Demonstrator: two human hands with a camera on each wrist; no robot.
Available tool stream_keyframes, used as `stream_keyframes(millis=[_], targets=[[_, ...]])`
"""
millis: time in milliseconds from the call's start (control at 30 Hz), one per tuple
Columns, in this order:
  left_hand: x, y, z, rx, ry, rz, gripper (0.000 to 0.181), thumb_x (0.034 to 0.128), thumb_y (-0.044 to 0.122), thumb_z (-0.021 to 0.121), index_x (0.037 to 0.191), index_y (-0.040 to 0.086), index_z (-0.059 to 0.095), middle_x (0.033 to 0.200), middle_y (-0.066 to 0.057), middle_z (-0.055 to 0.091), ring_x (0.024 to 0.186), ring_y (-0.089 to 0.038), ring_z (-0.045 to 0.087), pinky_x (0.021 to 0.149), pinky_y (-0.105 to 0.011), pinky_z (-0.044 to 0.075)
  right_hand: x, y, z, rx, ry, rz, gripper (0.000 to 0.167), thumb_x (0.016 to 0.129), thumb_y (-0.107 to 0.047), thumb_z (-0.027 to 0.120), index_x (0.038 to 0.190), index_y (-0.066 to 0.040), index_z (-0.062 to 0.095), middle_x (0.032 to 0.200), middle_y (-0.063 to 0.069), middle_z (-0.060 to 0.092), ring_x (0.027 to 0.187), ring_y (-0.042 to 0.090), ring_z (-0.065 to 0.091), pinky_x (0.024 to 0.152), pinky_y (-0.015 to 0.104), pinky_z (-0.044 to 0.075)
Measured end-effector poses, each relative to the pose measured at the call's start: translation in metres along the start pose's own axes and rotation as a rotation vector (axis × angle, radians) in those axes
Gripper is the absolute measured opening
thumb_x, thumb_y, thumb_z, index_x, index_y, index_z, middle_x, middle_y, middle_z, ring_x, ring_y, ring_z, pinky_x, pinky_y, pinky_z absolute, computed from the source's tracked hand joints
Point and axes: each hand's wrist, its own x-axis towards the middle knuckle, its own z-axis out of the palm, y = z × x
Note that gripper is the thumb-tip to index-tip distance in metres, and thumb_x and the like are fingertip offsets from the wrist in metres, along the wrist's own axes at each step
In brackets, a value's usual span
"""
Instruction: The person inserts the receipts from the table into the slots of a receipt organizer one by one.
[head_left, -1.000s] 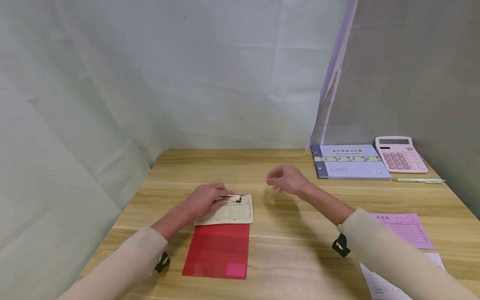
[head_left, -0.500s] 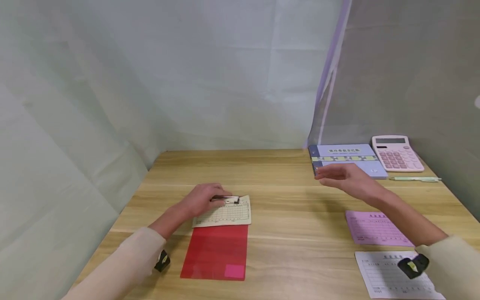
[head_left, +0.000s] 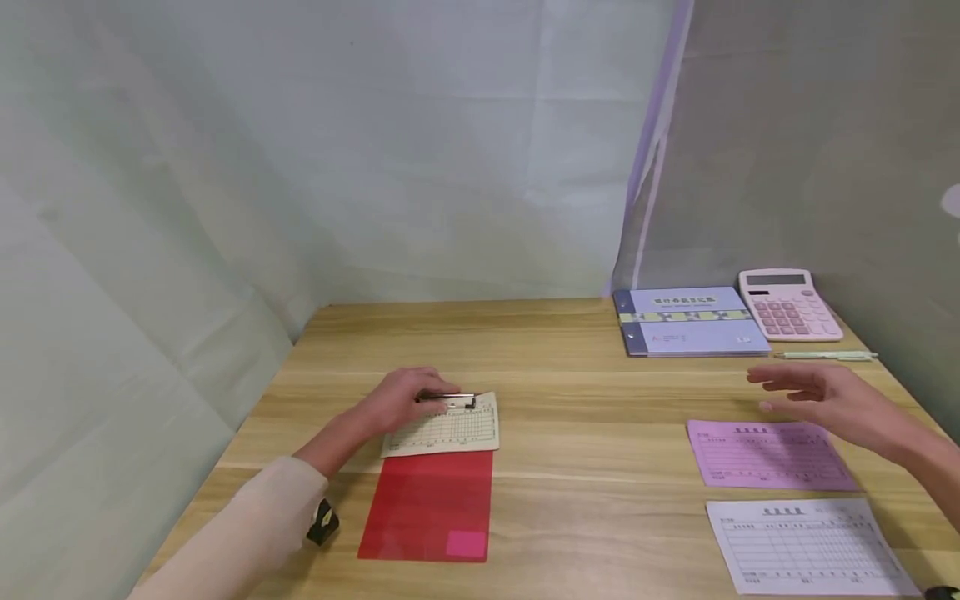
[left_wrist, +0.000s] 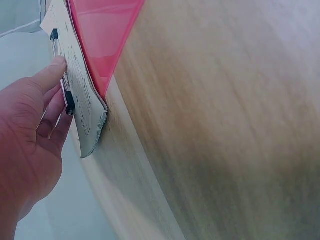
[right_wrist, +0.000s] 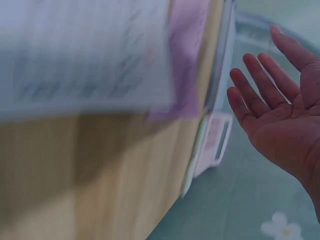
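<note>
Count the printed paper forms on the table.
3 visible: the cream form under the left hand, the pink form by the right hand, and, nearer than that, the white form. Others may be stacked beneath.

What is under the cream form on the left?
A red sheet sticks out from under the cream form, a pink label at one corner. How far it runs beneath, or what else lies there, is covered.
</note>
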Motion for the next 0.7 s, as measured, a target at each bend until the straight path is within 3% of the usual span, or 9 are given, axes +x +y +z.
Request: stream_keyframes(millis=[267, 500, 700], targets=[[-0.001, -0.003, 0.000, -0.052, -0.003, -0.010, 0.035, 0.0948, 0.016, 0.082, 0.129, 0.013, 0.078, 0.106, 0.002, 0.073, 0.089, -0.017, 0.062, 0.079, -0.034, 0.050, -0.019, 0.042, -0.008, -0.137, 0.014, 0.066, 0.052, 0.095, -0.013, 0.082, 0.134, 0.014, 0.063, 0.128, 0.034, 0.067, 0.092, -0.016, 0.054, 0.072, 0.018, 0.053], [-0.001, -0.002, 0.000, -0.053, -0.002, -0.013, 0.034, 0.0954, 0.016, 0.082, 0.129, 0.013, 0.078, 0.105, 0.003, 0.073, 0.088, -0.015, 0.061, 0.078, -0.033, 0.051, -0.027, 0.065, -0.006, -0.179, 0.125, 0.075, 0.046, 0.090, -0.014, 0.086, 0.124, 0.012, 0.070, 0.106, 0.019, 0.078, 0.083, -0.014, 0.055, 0.066, 0.014, 0.047], [0.000, -0.003, 0.001, -0.037, 0.008, 0.010, 0.034, 0.0948, 0.016, 0.082, 0.129, 0.012, 0.078, 0.104, 0.003, 0.073, 0.086, -0.015, 0.060, 0.077, -0.032, 0.049, -0.033, 0.069, -0.003, -0.188, 0.118, 0.096, 0.033, 0.091, -0.011, 0.085, 0.116, 0.010, 0.075, 0.101, 0.015, 0.078, 0.080, -0.010, 0.055, 0.066, 0.013, 0.046]])
